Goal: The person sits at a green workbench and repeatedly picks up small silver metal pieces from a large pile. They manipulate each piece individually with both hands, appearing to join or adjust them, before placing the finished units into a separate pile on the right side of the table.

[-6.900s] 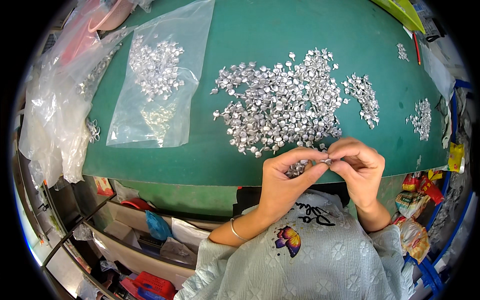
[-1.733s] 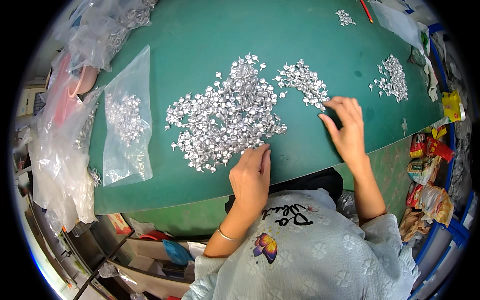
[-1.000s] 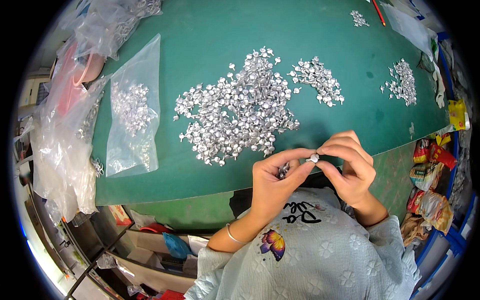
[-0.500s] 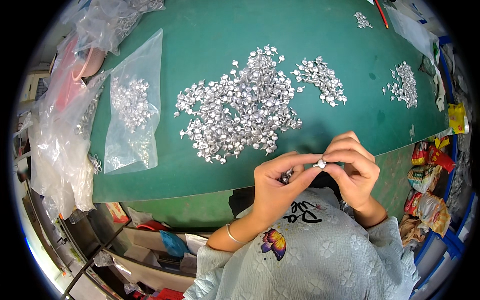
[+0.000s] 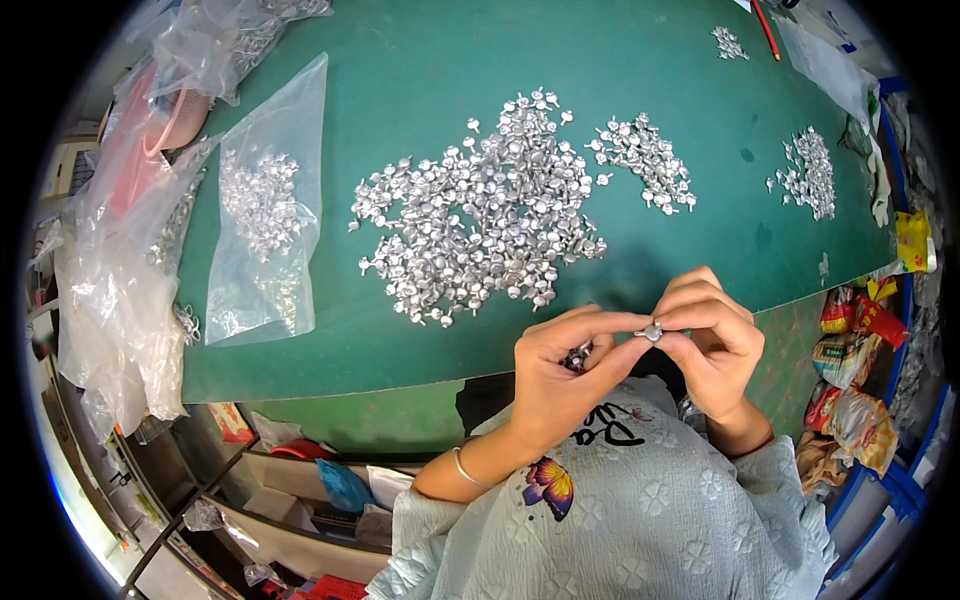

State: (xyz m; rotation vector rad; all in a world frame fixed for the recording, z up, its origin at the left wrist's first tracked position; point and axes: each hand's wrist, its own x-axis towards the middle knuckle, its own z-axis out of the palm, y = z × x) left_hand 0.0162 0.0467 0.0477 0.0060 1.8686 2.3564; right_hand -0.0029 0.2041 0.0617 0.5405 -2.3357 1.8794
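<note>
Between the fingertips of both hands is a small silvery metal piece (image 5: pixel 652 332) with a round head and a thin stem. My left hand (image 5: pixel 568 370) pinches it from the left, and several more such pieces (image 5: pixel 578 357) are tucked in its curled fingers. My right hand (image 5: pixel 710 338) pinches the same piece from the right, its other fingers folded. Both hands are above the table's near edge. Beyond them a large heap of silvery metal pieces (image 5: pixel 490 215) is spread over the green table (image 5: pixel 400 90).
Smaller piles (image 5: pixel 645 165), (image 5: pixel 808 175) lie to the right, with another little cluster (image 5: pixel 730 43) farther off. A clear plastic bag (image 5: pixel 270 210) with metal pieces lies on the left, beside a pink basket (image 5: pixel 183 122). A red pencil (image 5: pixel 766 30) is at the far right.
Both hands have moved slightly right together. The metal piece between the fingertips has turned, so its round head shows more now. The heaps look the same.
</note>
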